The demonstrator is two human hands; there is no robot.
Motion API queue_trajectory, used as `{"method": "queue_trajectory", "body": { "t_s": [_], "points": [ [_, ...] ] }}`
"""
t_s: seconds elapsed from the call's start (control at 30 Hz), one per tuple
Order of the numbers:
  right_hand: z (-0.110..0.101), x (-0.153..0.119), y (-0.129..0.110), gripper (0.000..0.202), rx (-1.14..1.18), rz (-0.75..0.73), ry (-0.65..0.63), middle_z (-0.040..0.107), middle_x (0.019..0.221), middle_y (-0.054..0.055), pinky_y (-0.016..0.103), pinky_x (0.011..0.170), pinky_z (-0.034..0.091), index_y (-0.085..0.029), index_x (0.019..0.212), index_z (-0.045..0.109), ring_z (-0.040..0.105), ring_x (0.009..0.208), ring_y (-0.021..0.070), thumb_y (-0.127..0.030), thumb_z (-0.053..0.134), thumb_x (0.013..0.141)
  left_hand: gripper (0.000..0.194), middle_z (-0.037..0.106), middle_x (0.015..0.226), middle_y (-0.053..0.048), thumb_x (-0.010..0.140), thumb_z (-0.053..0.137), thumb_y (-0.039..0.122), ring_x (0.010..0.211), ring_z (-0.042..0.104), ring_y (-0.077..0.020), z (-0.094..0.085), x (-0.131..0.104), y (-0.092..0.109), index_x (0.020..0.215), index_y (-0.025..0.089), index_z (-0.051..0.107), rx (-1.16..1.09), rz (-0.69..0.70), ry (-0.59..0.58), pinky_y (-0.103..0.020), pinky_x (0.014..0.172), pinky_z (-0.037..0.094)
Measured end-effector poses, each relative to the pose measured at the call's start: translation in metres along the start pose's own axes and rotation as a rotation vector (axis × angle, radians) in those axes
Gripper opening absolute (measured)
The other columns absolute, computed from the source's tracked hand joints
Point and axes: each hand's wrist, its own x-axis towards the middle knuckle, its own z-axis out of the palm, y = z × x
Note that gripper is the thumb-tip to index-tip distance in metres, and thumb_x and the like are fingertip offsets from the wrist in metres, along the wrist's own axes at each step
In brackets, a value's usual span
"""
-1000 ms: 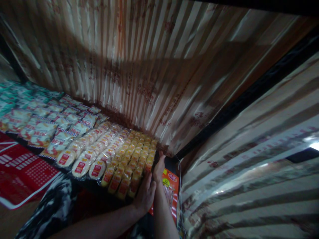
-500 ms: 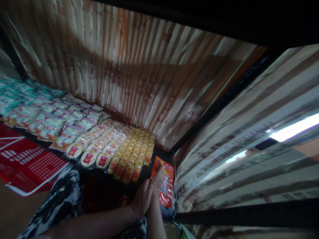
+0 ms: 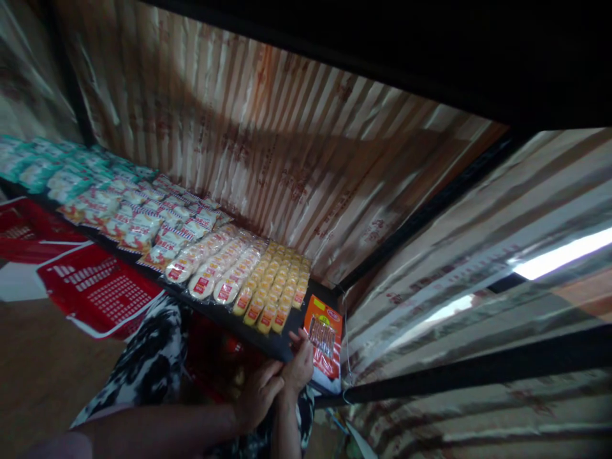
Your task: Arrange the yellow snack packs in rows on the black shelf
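Note:
My left hand [image 3: 259,390] comes in from the lower left and closes on my right wrist. Just in front of the shelf's edge, my right hand [image 3: 300,362] holds nothing visible, its fingers somewhat apart and loosely bent. They are beside the left edge of an orange-red snack packet [image 3: 323,335] with a clear window over thin brown sticks; whether they touch it cannot be told. Left of the packet stand rows of small yellow-wrapped cakes [image 3: 268,298]. Rows of round white wrapped crackers [image 3: 215,271] come after those.
White snack bags [image 3: 143,217] and green-and-white bags [image 3: 62,166] fill the left of the black shelf [image 3: 222,315]. Red shopping baskets [image 3: 102,287] are below at left. Corrugated sheeting [image 3: 268,146] lines the back; a dark upright post [image 3: 425,207] marks the corner.
My right hand has drawn back from over the orange-red packet toward the shelf's front edge, the left hand moving along with it. The view has shifted, showing more of the left side.

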Motion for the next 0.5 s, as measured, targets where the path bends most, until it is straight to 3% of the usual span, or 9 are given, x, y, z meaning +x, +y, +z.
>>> {"method": "queue_trajectory", "body": {
  "t_s": [0.13, 0.23, 0.3, 0.4, 0.5],
  "points": [
    [0.007, -0.031, 0.005, 0.056, 0.027, 0.024, -0.072, 0.067, 0.068, 0.003, 0.027, 0.067, 0.047, -0.015, 0.09, 0.065, 0.062, 0.069, 0.0175, -0.063, 0.037, 0.082, 0.04, 0.062, 0.121, -0.008, 0.086, 0.032, 0.026, 0.115, 0.054, -0.019, -0.019, -0.016, -0.016, 0.109, 0.017, 0.063, 0.1, 0.066, 0.009, -0.03, 0.108, 0.036],
    [0.014, -0.058, 0.012, 0.053, 0.027, -0.008, -0.156, 0.065, 0.065, 0.002, 0.026, 0.068, 0.047, -0.016, 0.085, 0.065, 0.061, 0.067, 0.0161, -0.062, 0.039, 0.084, 0.043, 0.065, 0.115, -0.007, 0.091, 0.024, 0.025, 0.11, 0.057, -0.018, -0.031, -0.023, -0.044, 0.102, 0.018, 0.065, 0.238, 0.016, 0.037, -0.03, 0.104, 0.042],
    [0.021, -0.074, 0.019, 0.052, 0.007, -0.011, -0.216, 0.065, 0.065, 0.002, 0.025, 0.067, 0.047, -0.017, 0.085, 0.066, 0.061, 0.066, 0.0158, -0.061, 0.037, 0.086, 0.041, 0.064, 0.119, -0.008, 0.092, 0.026, 0.023, 0.112, 0.057, -0.0185, -0.04, -0.026, -0.065, 0.107, 0.018, 0.064, 0.357, 0.007, 0.071, -0.032, 0.104, 0.042],
    [0.031, -0.089, 0.041, 0.055, -0.108, 0.003, -0.356, 0.069, 0.073, 0.006, 0.027, 0.07, 0.049, -0.018, 0.086, 0.067, 0.065, 0.072, 0.0185, -0.06, 0.031, 0.087, 0.039, 0.061, 0.124, -0.011, 0.09, 0.031, 0.015, 0.116, 0.055, -0.0205, -0.053, -0.026, -0.089, 0.115, 0.015, 0.061, 0.616, -0.087, 0.016, -0.034, 0.106, 0.039],
    [0.04, -0.096, 0.073, 0.06, -0.364, -0.03, -0.448, 0.072, 0.093, 0.015, 0.032, 0.077, 0.05, -0.018, 0.087, 0.068, 0.068, 0.085, 0.0235, -0.056, 0.022, 0.088, 0.037, 0.063, 0.12, -0.012, 0.088, 0.036, 0.011, 0.116, 0.055, -0.0218, -0.069, -0.022, -0.102, 0.114, 0.014, 0.062, 0.788, -0.174, -0.075, -0.035, 0.107, 0.037]
  ]
}}
